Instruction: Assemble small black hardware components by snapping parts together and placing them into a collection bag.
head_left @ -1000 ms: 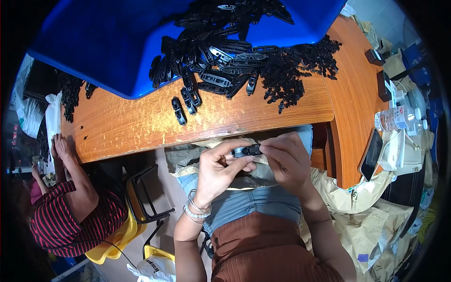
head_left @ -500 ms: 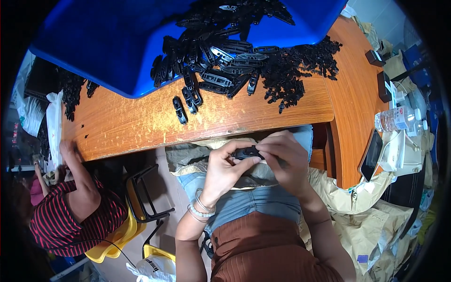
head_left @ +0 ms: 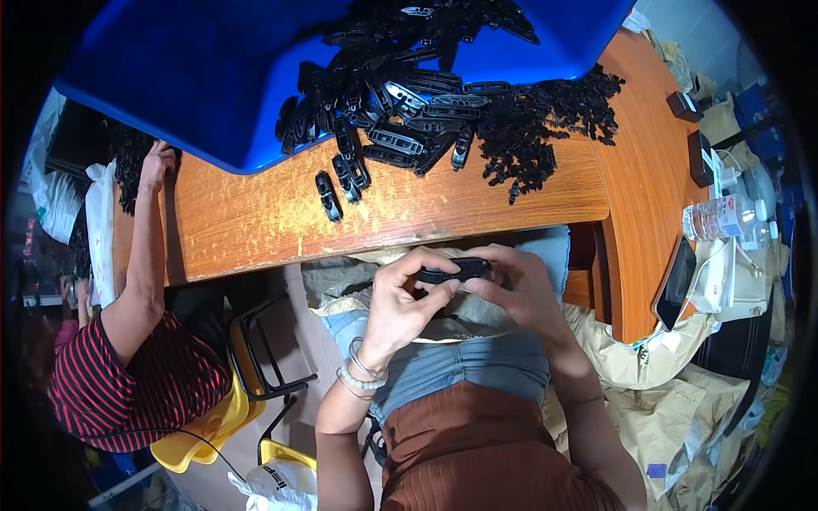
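Above my lap, just off the table's near edge, I hold an elongated black plastic part (head_left: 467,270) level between both hands. My left hand (head_left: 404,296) pinches its left end between thumb and fingers, with bracelets on that wrist. On its other end, the thumb and fingers of my right hand (head_left: 521,285) are closed. The part's underside is hidden by my fingers. Similar black plastic housings (head_left: 394,140) lie heaped on the table ahead, a few apart at the front. Right of them spreads a pile of small black pieces (head_left: 520,153).
A large blue bin (head_left: 213,111) tips toward me over the wooden table (head_left: 256,221), spilling housings. At left, a co-worker in a striped top (head_left: 162,375) reaches to another black pile. A phone (head_left: 675,283) and water bottle (head_left: 714,218) stand right; a yellow chair (head_left: 200,434) is at left.
My right hand has lowered and now grips the right end of the black part, which shows more level. The co-worker's arm has moved from the table's edge up to the far-left pile.
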`<state>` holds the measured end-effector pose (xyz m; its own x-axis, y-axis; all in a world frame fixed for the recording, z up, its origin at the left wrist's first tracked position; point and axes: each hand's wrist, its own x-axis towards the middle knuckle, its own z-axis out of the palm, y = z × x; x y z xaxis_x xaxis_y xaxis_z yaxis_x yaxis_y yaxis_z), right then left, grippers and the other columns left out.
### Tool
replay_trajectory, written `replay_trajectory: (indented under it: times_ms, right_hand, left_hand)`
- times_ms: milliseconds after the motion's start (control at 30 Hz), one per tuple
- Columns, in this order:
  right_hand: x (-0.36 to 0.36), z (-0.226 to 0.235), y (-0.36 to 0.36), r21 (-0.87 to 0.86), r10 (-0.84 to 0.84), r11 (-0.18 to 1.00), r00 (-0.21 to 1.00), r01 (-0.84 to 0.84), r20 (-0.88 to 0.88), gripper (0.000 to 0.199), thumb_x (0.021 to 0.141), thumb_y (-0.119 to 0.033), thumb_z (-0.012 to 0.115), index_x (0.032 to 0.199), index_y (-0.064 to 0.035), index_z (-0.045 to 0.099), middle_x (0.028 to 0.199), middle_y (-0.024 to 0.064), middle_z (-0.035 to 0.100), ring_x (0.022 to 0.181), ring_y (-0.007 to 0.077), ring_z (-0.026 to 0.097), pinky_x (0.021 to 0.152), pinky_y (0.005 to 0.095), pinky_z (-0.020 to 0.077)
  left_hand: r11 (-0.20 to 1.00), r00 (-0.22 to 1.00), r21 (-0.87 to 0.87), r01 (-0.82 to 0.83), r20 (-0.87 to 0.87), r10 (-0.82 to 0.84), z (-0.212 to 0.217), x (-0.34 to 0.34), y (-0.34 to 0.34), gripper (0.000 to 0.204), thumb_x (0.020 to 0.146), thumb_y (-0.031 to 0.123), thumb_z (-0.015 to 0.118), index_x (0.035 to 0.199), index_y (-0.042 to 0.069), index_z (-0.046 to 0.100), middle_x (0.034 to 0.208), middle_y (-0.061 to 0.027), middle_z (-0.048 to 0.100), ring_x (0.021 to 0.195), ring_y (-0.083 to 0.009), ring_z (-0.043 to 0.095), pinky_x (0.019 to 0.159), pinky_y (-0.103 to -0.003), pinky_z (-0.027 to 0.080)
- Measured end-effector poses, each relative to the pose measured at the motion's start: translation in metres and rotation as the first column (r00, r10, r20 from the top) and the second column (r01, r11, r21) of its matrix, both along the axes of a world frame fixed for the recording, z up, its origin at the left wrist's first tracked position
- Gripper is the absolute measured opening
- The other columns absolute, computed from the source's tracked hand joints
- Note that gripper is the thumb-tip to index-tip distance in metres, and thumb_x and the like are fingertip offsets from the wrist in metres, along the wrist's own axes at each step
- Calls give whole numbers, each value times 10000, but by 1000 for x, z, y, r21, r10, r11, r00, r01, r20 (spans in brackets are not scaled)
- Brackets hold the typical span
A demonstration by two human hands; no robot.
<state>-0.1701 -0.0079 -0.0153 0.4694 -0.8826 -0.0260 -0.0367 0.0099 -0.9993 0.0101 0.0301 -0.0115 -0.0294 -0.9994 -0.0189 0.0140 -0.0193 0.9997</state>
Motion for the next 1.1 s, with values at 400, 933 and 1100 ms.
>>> replay_trajectory:
  times_ms: [400,933,1100]
  right_hand:
    - [1,-13,2,-144,246,950,947,-278,-207,252,749,-96,691,986,-15,670,697,38,618,567,82,467,526,226,354]
    - [0,-36,-65,-830,-782,510,525,227,-336,122,777,-83,672,863,-15,619,738,100,551,653,250,572,572,327,439]
    - [1,-33,-63,-795,-724,602,472,78,-503,109,826,-61,599,921,-8,605,794,112,562,694,213,589,583,307,433]
  left_hand:
    - [917,805,-211,-338,440,398,3,50,-22,178,811,135,668,904,-16,648,744,-85,655,648,-131,599,611,-256,478]
    - [810,798,-222,-543,161,580,-15,55,-41,132,835,10,596,902,-13,485,709,-61,598,557,-83,544,512,-211,436]
    - [893,841,-333,-303,348,414,-23,26,-29,176,772,0,652,923,-2,563,799,-50,573,672,-102,544,585,-229,443]
